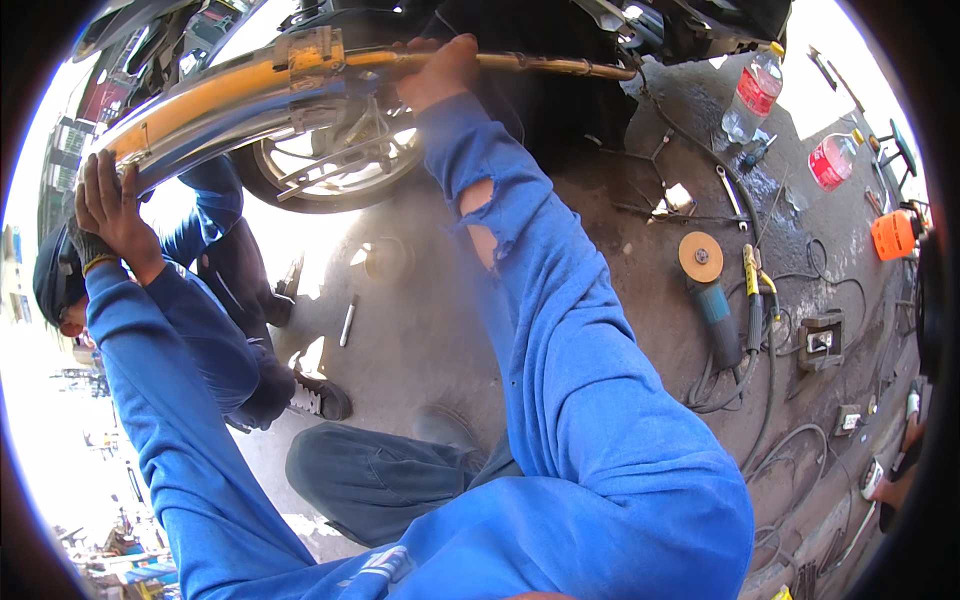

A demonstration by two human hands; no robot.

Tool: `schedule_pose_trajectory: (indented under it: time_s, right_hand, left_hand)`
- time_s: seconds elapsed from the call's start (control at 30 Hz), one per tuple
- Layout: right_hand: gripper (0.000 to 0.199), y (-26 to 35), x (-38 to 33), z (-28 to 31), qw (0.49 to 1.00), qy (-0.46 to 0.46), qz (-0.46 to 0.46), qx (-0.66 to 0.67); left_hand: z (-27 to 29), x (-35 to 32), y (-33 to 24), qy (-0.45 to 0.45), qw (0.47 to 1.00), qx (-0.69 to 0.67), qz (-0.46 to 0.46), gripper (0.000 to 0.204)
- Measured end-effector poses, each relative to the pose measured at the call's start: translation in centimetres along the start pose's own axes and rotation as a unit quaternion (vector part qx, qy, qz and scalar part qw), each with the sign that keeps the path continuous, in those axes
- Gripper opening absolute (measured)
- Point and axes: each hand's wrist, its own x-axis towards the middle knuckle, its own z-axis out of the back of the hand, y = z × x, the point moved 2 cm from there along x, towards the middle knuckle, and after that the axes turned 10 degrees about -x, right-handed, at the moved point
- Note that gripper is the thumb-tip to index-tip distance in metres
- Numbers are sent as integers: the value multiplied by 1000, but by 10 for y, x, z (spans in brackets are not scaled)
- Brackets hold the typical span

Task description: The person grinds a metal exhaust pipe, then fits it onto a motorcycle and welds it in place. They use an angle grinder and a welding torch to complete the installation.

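Observation:
A long chromed motorcycle exhaust [215, 110] with orange reflections spans the upper left, its thin pipe running rightward. My right hand [440, 72] is closed round that pipe, just past the wide muffler. At the muffler's lower left end is my left hand [87, 243], in what looks like a grey glove with a yellow cuff. It bears on the exhaust, most of its fingers hidden. A bare hand [125, 225] overlaps it and lies on the muffler; it seems to come from the darker sleeve of a crouching co-worker [200, 335].
Behind the exhaust stands a motorcycle wheel [335, 160]. On the floor at right lie an angle grinder [712, 300], a yellow electrode holder [752, 270], a wrench [732, 195] and tangled cables. Two plastic bottles [755, 95] and an orange container [895, 235] stand farther right. The co-worker's shoe [322, 397] is near my knee.

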Motion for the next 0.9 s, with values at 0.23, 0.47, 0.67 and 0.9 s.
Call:
schedule_pose_trajectory:
  time_s: [0.23, 0.47, 0.67, 0.9]
  right_hand:
    - [59, 10, -10, 30, 983, 116, 0, -140]
    - [69, 62, -63, 78, 879, 132, -52, -456]
    - [40, 228, -252, 116, 686, 259, 232, -640]
    - [12, 296, -467, 70, 666, 331, 34, -668]
  left_hand:
    - [9, 15, -19, -37, 991, -73, 108, 33]
    - [33, 86, -243, 305, 745, -576, 145, 33]
    - [-54, 133, -300, 43, 911, -410, 24, 31]
    - [-105, 146, -325, -87, 152, -846, 503, 21]
